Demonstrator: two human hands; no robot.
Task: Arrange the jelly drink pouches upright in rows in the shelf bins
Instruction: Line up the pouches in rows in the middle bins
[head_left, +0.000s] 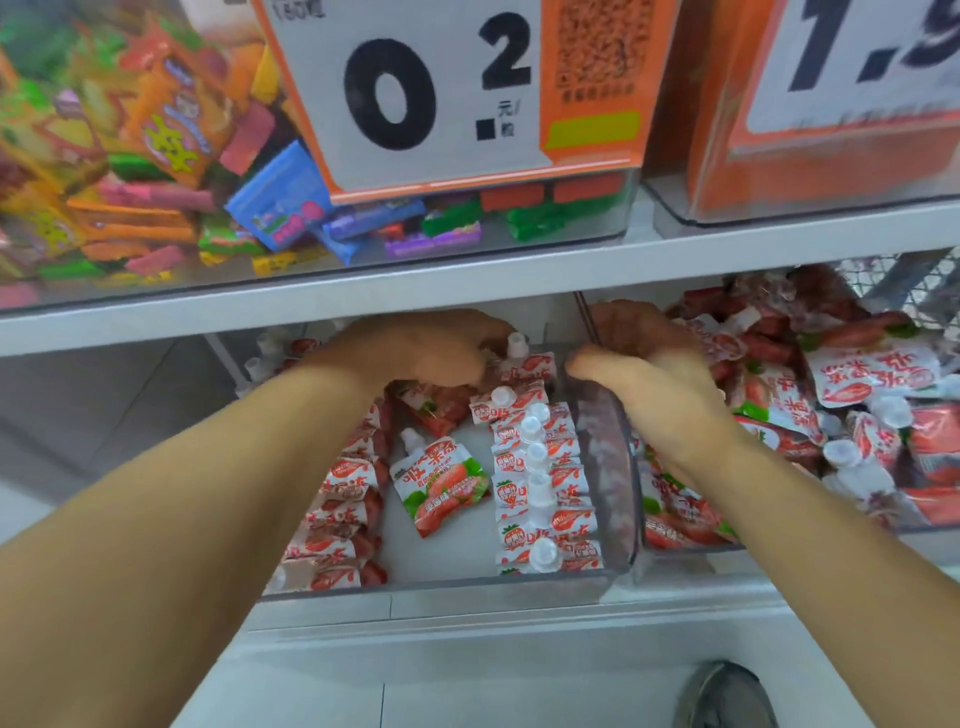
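Observation:
A clear plastic bin (436, 584) on the lower shelf holds red-and-white strawberry jelly pouches with white caps. One upright row (540, 483) runs along its right wall, another row (343, 509) along its left side. A single pouch (441, 480) lies flat in the middle. My left hand (415, 351) reaches to the back of this bin and its curled fingers hold a pouch (524, 364) by the cap end. My right hand (649, 374) reaches into the neighbouring bin (636, 519), fingers curled down among a loose pile of pouches (857, 400); what it holds is hidden.
The shelf board (467, 275) just above limits headroom over the bins. On it stand a clear bin of mixed candy (156, 156) with a price card (447, 93) and an orange bin (831, 130). A wire basket (914, 286) is far right. A shoe (727, 696) shows on the floor.

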